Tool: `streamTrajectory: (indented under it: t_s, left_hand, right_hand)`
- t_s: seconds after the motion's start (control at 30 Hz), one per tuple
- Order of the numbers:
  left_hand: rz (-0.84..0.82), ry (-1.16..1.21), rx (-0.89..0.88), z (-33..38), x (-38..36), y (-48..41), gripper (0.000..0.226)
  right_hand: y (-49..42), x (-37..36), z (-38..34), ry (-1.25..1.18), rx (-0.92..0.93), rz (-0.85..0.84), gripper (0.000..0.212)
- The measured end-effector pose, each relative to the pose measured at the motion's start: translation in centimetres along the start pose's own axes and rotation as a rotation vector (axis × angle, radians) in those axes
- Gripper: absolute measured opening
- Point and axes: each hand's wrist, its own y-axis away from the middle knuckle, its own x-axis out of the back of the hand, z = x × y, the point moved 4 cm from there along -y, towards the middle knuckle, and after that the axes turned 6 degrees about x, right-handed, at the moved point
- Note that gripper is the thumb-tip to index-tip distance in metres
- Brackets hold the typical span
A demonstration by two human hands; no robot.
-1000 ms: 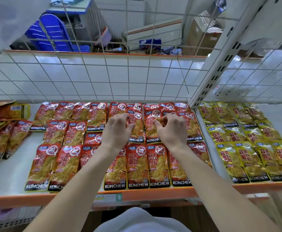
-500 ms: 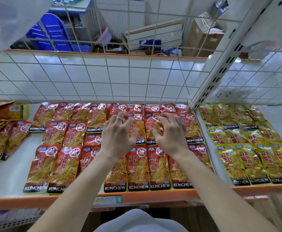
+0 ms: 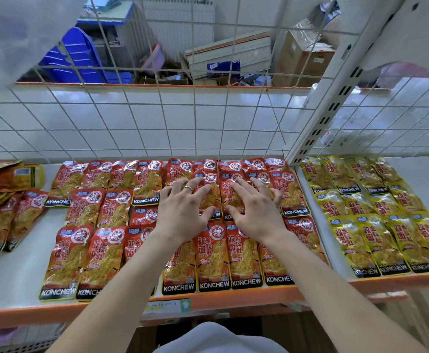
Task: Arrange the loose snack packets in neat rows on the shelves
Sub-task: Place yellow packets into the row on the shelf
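both hands lie flat on the middle row of red packets [image 3: 214,253], holding nothing. the left hand [image 3: 183,212] and right hand [image 3: 254,212] sit side by side, fingers [image 3: 244,184] spread and pressing down on two packets each.

by the look of it the job is well along. beyond the fingertips a back row runs along the wire grid [image 3: 157,123]; under the fingers is the middle row; nearer than the wrists a front row lines the orange edge of the shelf [image 3: 17,273]. to the right of the right fingers, past the white post [image 3: 335,98], the yellow packets [image 3: 376,240] sit in tidy rows and seem finished.

what is left lies to the left of the left fingers: those red columns sit a little crooked, one packet is half tucked under its neighbours, and further left a loose pile [image 3: 2,207] overlaps untidily, with bare shelf between.

the shelf is pale and smooth. behind the grid is a storeroom with a blue crate [image 3: 81,57] and a cardboard box [image 3: 302,54].
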Motion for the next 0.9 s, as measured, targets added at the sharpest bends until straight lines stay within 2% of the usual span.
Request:
streamTrajectory:
  t_s: [0.17, 0.47, 0.73, 0.9]
  left_hand:
    - [-0.006, 0.016, -0.024, 0.1, 0.4, 0.1, 0.058]
    - [0.112, 0.141, -0.169, 0.0, 2.8, 1.6, 0.062]
    - [0.126, 0.200, -0.412, 5.4, 3.7, 3.3, 0.068]
    - [0.118, 0.188, -0.482, 8.9, 4.1, 6.1, 0.068]
  right_hand:
    - [0.1, 0.3, -0.6, -0.015, -0.016, -0.010, 0.063]
    - [3.3, 2.9, -2.5, -0.091, -0.103, 0.146, 0.066]
    - [10.6, 6.4, -1.6, -0.066, -0.338, 0.260, 0.068]
    - [15.0, 8.2, -0.1, -0.083, -0.393, 0.320, 0.065]
